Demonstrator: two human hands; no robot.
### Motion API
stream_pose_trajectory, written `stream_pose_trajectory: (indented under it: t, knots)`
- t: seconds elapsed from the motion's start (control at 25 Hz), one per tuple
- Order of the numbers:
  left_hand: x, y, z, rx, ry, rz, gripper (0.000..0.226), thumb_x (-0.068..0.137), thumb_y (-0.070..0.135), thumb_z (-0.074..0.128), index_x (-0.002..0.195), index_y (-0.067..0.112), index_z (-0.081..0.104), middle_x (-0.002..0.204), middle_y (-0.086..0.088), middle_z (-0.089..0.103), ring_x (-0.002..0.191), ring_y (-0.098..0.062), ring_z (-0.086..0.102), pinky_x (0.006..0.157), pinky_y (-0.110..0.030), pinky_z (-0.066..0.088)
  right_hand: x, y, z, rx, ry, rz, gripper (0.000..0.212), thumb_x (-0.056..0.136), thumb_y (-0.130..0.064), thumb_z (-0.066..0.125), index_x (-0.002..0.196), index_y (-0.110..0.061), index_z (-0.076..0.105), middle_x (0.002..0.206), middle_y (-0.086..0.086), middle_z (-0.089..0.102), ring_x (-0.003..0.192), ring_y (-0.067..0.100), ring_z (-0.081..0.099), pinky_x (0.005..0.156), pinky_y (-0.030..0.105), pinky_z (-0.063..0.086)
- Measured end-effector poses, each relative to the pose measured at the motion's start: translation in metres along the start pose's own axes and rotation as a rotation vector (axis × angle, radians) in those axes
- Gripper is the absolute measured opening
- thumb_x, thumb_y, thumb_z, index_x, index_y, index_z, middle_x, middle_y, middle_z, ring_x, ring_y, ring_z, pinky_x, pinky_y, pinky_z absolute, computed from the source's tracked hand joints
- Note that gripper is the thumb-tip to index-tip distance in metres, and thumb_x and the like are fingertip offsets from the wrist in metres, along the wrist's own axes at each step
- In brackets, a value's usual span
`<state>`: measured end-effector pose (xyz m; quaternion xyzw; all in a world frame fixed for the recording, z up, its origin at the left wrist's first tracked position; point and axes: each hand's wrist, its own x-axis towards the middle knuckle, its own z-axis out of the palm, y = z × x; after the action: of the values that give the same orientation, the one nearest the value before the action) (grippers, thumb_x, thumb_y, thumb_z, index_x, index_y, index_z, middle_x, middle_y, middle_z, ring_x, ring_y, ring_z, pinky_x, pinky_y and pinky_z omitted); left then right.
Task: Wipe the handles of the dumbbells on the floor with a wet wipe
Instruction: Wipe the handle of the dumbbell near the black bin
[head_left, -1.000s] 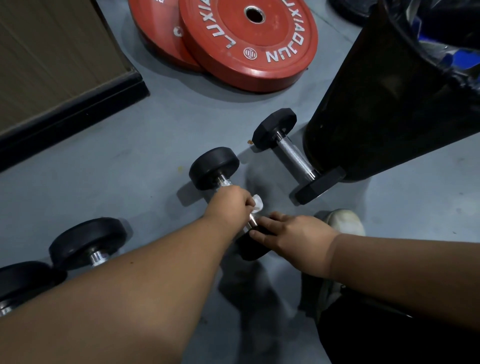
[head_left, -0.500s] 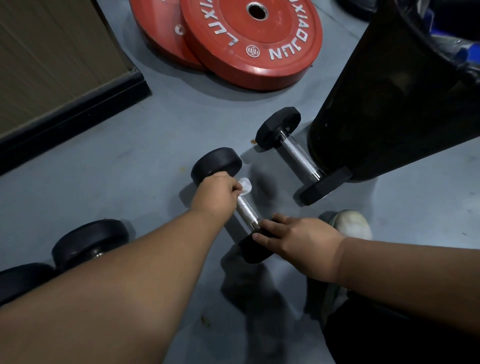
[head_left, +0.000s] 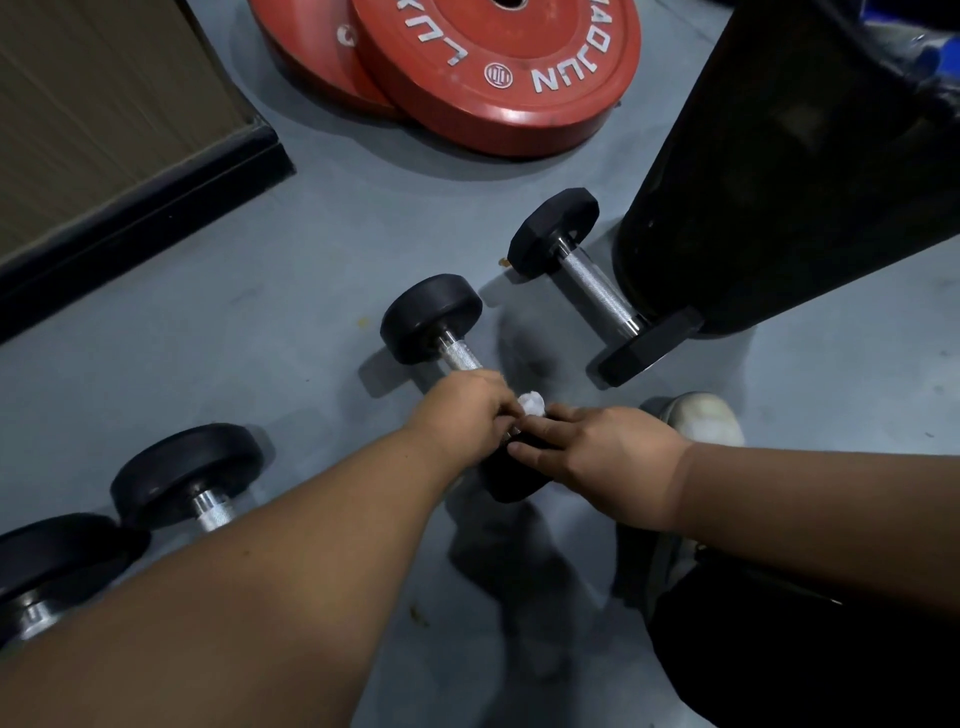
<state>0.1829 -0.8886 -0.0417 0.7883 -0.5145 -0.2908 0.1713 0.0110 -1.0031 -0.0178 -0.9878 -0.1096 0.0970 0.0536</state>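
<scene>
Head view | left hand (head_left: 462, 410) grip pinching wet wipe (head_left: 532, 402) on dumbbell handle (head_left: 460, 356) | right hand (head_left: 602, 449) spread (bare floor (head_left: 234, 332) leftward)

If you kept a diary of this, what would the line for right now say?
step: wiping handle | left hand: wet wipe on round dumbbell | right hand: steadying near head

Both forearms bare, no sleeves in frame, no watch, rings or gloves on left hand (head_left: 462, 410) or right hand (head_left: 608, 452). Off-white sneaker (head_left: 701, 418) with rounded toe, slightly scuffed. Black garment (head_left: 779, 654) at lower right, likely trousers or shorts; too dark to tell which.
</scene>
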Motion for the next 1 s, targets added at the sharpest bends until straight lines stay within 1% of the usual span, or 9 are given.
stream_pose_trajectory:
  t: [0.12,0.28,0.44,0.52,0.64,0.72,0.8,0.88,1.0]
  knots:
    - [0.01,-0.007,-0.007,0.006,0.097,-0.072,0.017,0.088,0.022,0.067,0.102,0.021,0.077,0.105,-0.001,0.068,0.101,-0.022,0.063,0.094,-0.034,0.048,0.001,0.0,-0.002,0.007,-0.057,0.013,0.055,0.087,-0.009,0.061,0.141,-0.015,0.054,0.139,0.013,0.057,0.104,0.04,0.061,0.062,0.047,0.058]
    - [0.022,-0.018,-0.021,0.072,0.19,-0.139,0.017,0.09,0.02,0.065,0.102,0.019,0.076,0.107,-0.004,0.065,0.098,-0.026,0.064,0.091,-0.04,0.052,0.008,-0.006,-0.015,-0.005,-0.153,0.042,0.062,0.097,-0.012,0.049,0.156,-0.02,0.032,0.152,0.009,0.042,0.12,0.037,0.051,0.082,0.047,0.056]
    - [0.029,-0.022,-0.031,0.17,0.228,-0.169,0.017,0.09,0.016,0.061,0.097,0.016,0.076,0.106,-0.007,0.063,0.099,-0.029,0.061,0.088,-0.041,0.052,0.012,-0.01,-0.024,-0.029,-0.191,0.039,0.062,0.098,-0.012,0.045,0.157,-0.022,0.029,0.154,0.006,0.039,0.12,0.036,0.052,0.084,0.045,0.055]
    - [0.029,-0.02,-0.03,0.195,0.23,-0.185,0.018,0.091,0.016,0.059,0.096,0.018,0.076,0.105,-0.007,0.062,0.097,-0.029,0.06,0.083,-0.038,0.052,0.012,-0.01,-0.026,-0.06,-0.209,0.027,0.062,0.098,-0.012,0.043,0.157,-0.022,0.028,0.155,0.006,0.038,0.121,0.035,0.052,0.085,0.043,0.055]
    - [0.023,-0.016,-0.025,0.15,0.233,-0.178,0.017,0.09,0.02,0.062,0.097,0.022,0.077,0.102,-0.002,0.065,0.095,-0.025,0.062,0.083,-0.032,0.05,0.011,-0.009,-0.021,-0.055,-0.179,0.039,0.06,0.097,-0.011,0.046,0.155,-0.02,0.035,0.154,0.007,0.042,0.118,0.036,0.055,0.079,0.043,0.056]
    - [0.015,-0.01,-0.022,0.064,0.182,-0.176,0.016,0.09,0.023,0.066,0.101,0.023,0.077,0.104,0.002,0.067,0.097,-0.02,0.063,0.088,-0.028,0.049,0.009,-0.008,-0.018,-0.06,-0.153,0.04,0.058,0.095,-0.01,0.05,0.151,-0.019,0.042,0.148,0.008,0.049,0.112,0.037,0.058,0.074,0.043,0.057]
    - [0.007,-0.002,-0.018,0.037,0.111,-0.139,0.016,0.089,0.024,0.068,0.102,0.023,0.077,0.105,0.002,0.07,0.099,-0.017,0.064,0.093,-0.027,0.048,0.009,-0.009,-0.015,-0.058,-0.133,0.031,0.055,0.092,-0.01,0.052,0.146,-0.017,0.05,0.142,0.009,0.055,0.104,0.038,0.061,0.068,0.042,0.056]
    - [0.003,0.008,-0.011,0.077,0.033,-0.092,0.017,0.088,0.023,0.068,0.103,0.024,0.077,0.104,0.001,0.072,0.099,-0.019,0.064,0.092,-0.027,0.047,0.01,-0.01,-0.013,-0.087,-0.144,0.015,0.05,0.092,-0.011,0.052,0.142,-0.018,0.054,0.14,0.009,0.056,0.105,0.037,0.063,0.064,0.037,0.053]
    - [0.0,0.017,-0.003,0.067,-0.024,-0.103,0.018,0.087,0.02,0.067,0.1,0.026,0.077,0.101,0.001,0.071,0.096,-0.019,0.063,0.085,-0.025,0.047,0.011,-0.009,-0.015,-0.107,-0.127,0.005,0.047,0.088,-0.011,0.058,0.135,-0.018,0.06,0.134,0.01,0.061,0.094,0.037,0.066,0.056,0.034,0.043]
